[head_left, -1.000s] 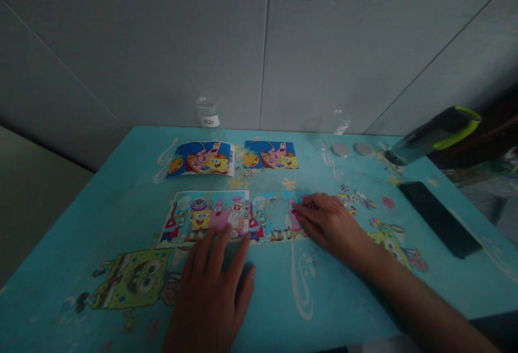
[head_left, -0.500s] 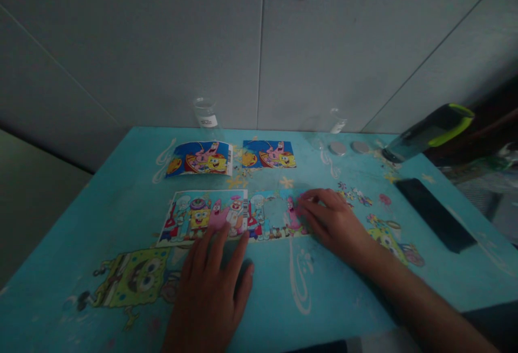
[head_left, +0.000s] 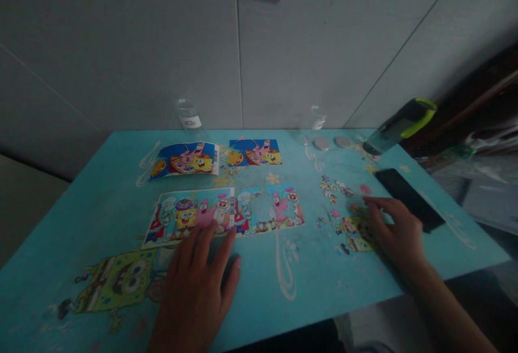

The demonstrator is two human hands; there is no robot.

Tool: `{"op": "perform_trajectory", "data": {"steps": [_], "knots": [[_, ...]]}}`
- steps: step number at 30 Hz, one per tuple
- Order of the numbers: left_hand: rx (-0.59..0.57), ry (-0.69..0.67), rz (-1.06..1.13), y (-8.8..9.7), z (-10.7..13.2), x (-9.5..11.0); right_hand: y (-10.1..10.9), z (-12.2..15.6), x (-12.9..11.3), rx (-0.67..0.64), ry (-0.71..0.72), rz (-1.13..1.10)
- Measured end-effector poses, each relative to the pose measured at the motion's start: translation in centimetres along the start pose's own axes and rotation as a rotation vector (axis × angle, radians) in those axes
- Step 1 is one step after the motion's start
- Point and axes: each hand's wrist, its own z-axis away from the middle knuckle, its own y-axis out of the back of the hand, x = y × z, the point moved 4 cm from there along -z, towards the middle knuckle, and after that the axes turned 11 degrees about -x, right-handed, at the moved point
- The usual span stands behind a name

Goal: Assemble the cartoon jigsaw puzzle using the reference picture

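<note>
My left hand (head_left: 198, 283) lies flat and open on the turquoise table (head_left: 101, 207), fingertips touching the lower edge of a cartoon reference card (head_left: 188, 218). Right of the card lies a partly assembled jigsaw (head_left: 269, 210) with a gap in its middle. My right hand (head_left: 394, 231) rests palm down at the right, fingers spread over loose puzzle pieces (head_left: 338, 194) scattered by a printed cartoon figure (head_left: 356, 234). Whether it holds a piece is hidden.
Two blue cartoon pictures (head_left: 186, 160) (head_left: 254, 153) lie further back. Two clear jars (head_left: 188, 118) (head_left: 318, 121) and two round lids (head_left: 332, 142) stand near the wall. A black phone (head_left: 407, 199) and a tilted bottle with a green cap (head_left: 399, 123) are at the right edge.
My right hand left the jigsaw's right end and moved right to the loose pieces. The left hand stayed put. The view shifted rightward.
</note>
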Motion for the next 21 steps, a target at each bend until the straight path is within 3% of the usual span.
{"op": "perform_trajectory", "data": {"steps": [4, 11, 21], "knots": [[-0.007, -0.003, -0.008, -0.3, 0.0, -0.3, -0.7, -0.1, 0.3, 0.024, -0.12, -0.081], [-0.01, -0.003, -0.028, -0.6, 0.1, -0.5, -1.5, -0.5, -0.6, -0.077, -0.128, -0.16], [-0.014, -0.021, -0.004, -1.4, 0.2, -1.2, -1.4, -0.3, -0.6, -0.063, -0.15, -0.209]]}}
